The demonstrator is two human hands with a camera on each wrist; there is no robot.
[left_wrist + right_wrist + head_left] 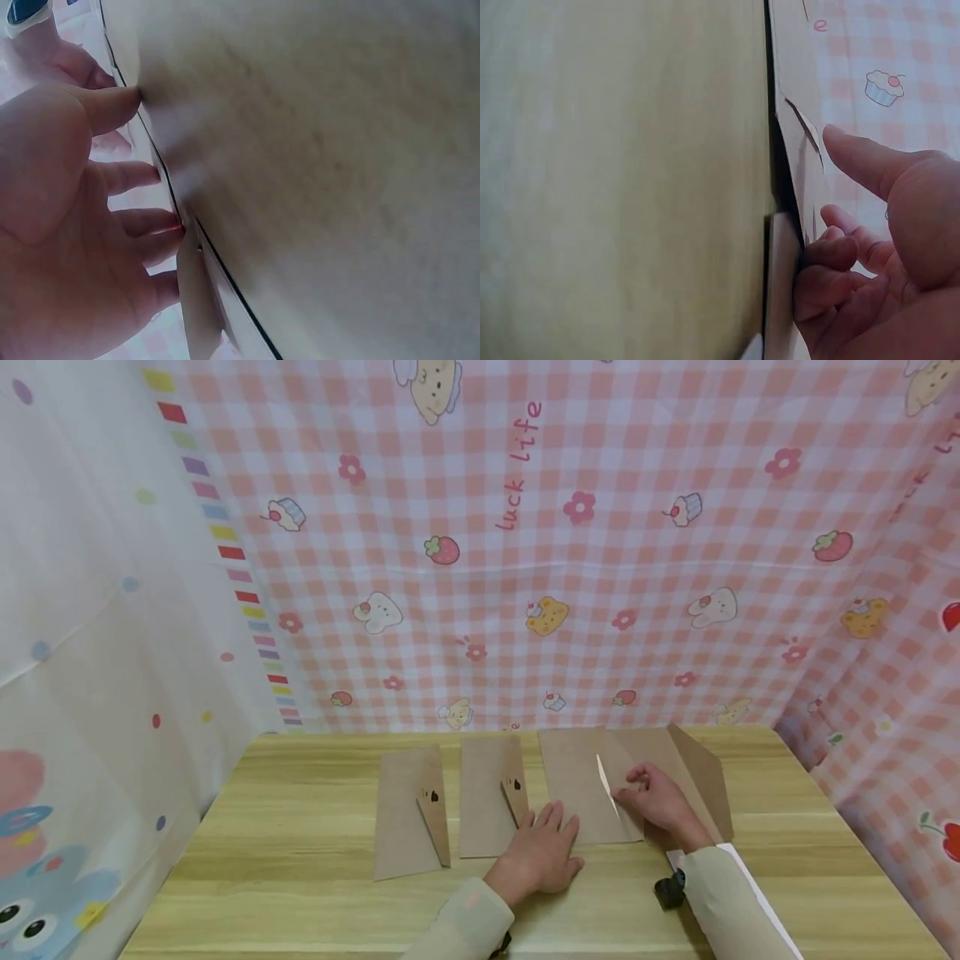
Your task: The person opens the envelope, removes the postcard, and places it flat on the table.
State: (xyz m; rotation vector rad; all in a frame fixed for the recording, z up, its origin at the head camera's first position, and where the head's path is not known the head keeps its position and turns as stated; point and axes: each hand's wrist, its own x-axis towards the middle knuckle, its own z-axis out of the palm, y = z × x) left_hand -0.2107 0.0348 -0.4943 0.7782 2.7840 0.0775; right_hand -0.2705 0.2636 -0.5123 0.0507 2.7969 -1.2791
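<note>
Several flat brown kraft paper pieces lie in a row in the head view. The leftmost kraft piece (pixel 405 810) and the second kraft piece (pixel 483 810) each have a slanting flap with small black print. My left hand (pixel 540 852) rests palm down, fingers spread, by the lower right corner of the second piece. To its right, a wider kraft piece (pixel 573 785) shows a narrow white sliver (pixel 607 787) along a lifted edge. Over its right part is my right hand (pixel 656 797), thumb (pixel 855 154) extended near a raised paper edge, other fingers bent against the paper.
At the far right a kraft flap (pixel 705 781) stands up at an angle. A white sheet (pixel 757 893) lies partly under the right forearm. The wooden table (pixel 300 877) meets a pink checked cloth (pixel 480 652) behind the papers. A black wrist device (pixel 670 889) sits at the right cuff.
</note>
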